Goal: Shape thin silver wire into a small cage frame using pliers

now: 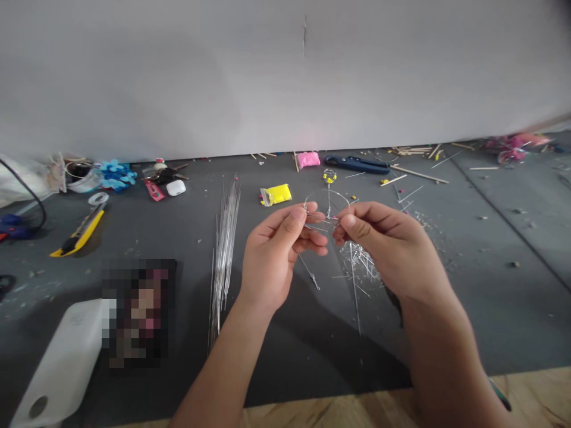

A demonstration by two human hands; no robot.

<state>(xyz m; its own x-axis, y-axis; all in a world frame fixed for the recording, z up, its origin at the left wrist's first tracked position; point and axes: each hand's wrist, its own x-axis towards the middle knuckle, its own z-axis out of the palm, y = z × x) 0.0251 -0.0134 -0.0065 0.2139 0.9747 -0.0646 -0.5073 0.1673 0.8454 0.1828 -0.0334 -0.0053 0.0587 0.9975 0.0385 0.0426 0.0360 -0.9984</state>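
Note:
Between my two hands is a thin wire ring (328, 191), held above the grey table. My left hand (279, 249) pinches its left side between thumb and fingers. On the opposite side my right hand (383, 244) grips the ring with thumb and forefinger. Just behind it lies a wire piece with a round, yellow-dotted head (329, 175); its stem runs down behind the ring. A short twisted wire (314, 282) lies below my left fingers. Under my right hand is a heap of cut wire bits (363, 261), partly hidden.
A bundle of straight wires (225, 238) lies left of my hands. Farther back are a yellow clay packet (276, 194), a pink packet (308, 159) and a dark blue-handled tool (357, 164). A yellow cutter (82, 232) and a white power bank (62, 362) lie at left.

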